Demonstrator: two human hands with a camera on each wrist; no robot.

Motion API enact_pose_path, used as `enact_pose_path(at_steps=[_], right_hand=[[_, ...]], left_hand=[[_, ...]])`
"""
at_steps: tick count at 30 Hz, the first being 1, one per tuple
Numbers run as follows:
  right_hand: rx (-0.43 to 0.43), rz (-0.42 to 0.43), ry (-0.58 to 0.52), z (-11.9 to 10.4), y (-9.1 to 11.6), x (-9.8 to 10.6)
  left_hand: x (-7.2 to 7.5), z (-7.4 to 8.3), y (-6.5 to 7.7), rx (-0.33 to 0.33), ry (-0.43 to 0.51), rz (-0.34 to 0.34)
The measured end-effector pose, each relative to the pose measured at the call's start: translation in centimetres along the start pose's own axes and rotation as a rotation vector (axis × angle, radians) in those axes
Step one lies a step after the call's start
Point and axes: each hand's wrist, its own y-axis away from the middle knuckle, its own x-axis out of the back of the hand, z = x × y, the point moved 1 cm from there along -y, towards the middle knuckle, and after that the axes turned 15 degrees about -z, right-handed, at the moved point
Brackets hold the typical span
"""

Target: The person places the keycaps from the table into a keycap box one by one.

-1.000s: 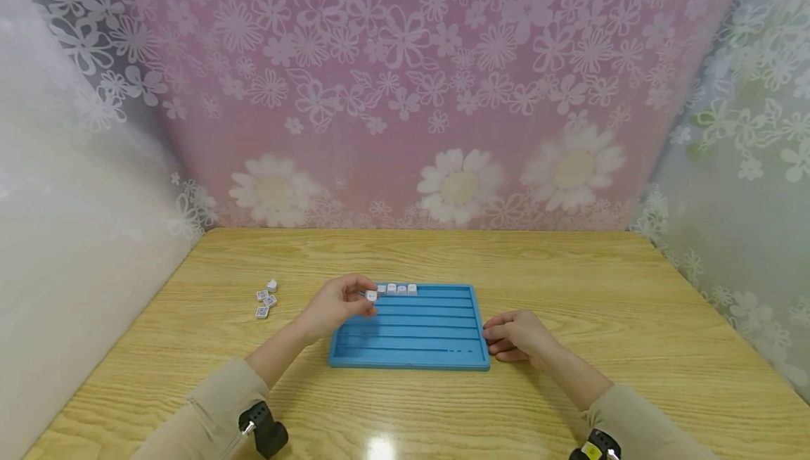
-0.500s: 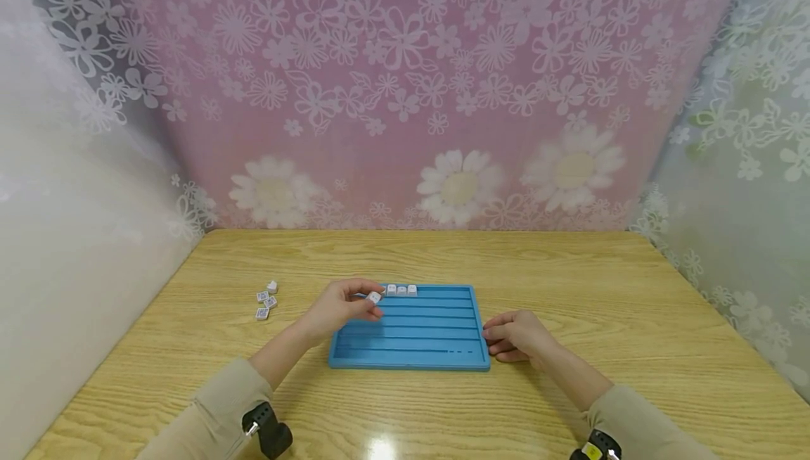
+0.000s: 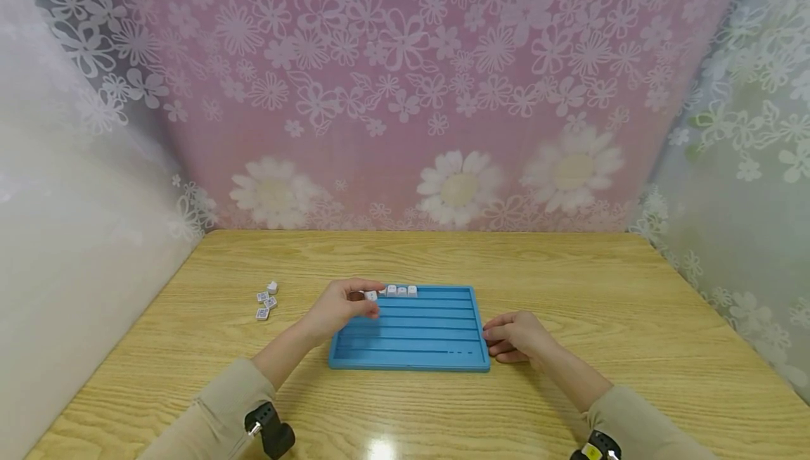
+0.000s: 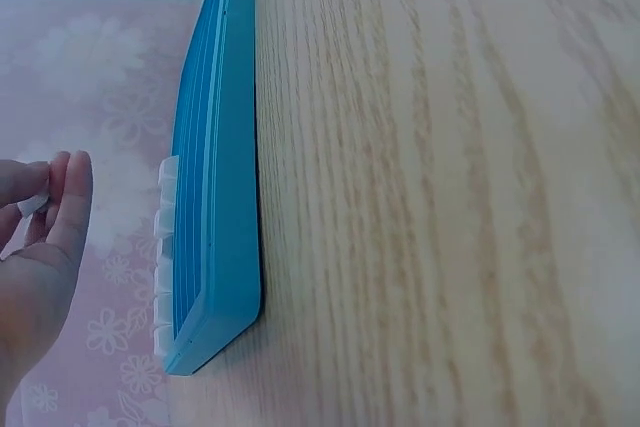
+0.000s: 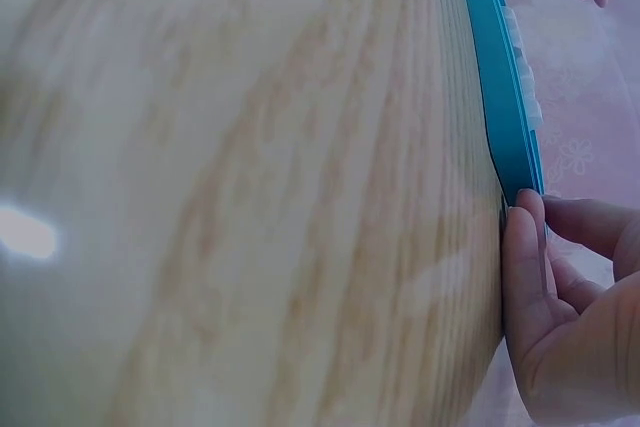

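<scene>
Between the thumb and fingers of my left hand (image 3: pixel 335 311) is a small white keycap (image 3: pixel 371 296), held above the upper left part of a blue ridged tray (image 3: pixel 418 332). The left wrist view shows that keycap (image 4: pixel 36 204) partly covered by the fingers, apart from the tray wall. Several white keycaps (image 3: pixel 402 292) stand in a line along the tray's far row; the left fingers hide the line's left end in the head view. At the tray's near right side, my right hand (image 3: pixel 515 337) pinches the edge with thumb and fingers, as the right wrist view shows.
Several loose white keycaps (image 3: pixel 270 302) lie on the wooden table (image 3: pixel 569 277) to the left of the tray. Behind the table hangs a pink flowered curtain (image 3: pixel 380 129), with pale sheets at both sides. A dark strap with a camera (image 3: pixel 271 429) circles the left sleeve.
The keycap in the left hand first shifts slightly right and turns, then comes back a little left and tilts upright. My right hand and the tray keep their places.
</scene>
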Motion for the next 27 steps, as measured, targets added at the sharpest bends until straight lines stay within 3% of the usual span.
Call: enact_pose_path(at_steps=[12,27], right_hand=[[-0.002,-0.003,-0.012,0.1,-0.1,0.1],[-0.002,-0.030,-0.029,-0.4,0.0,0.2]], left_hand=[[-0.3,0.0,-0.2,0.066,-0.133,0.036],[-0.8,0.5,-1.1,0.109,-0.173,0.051]])
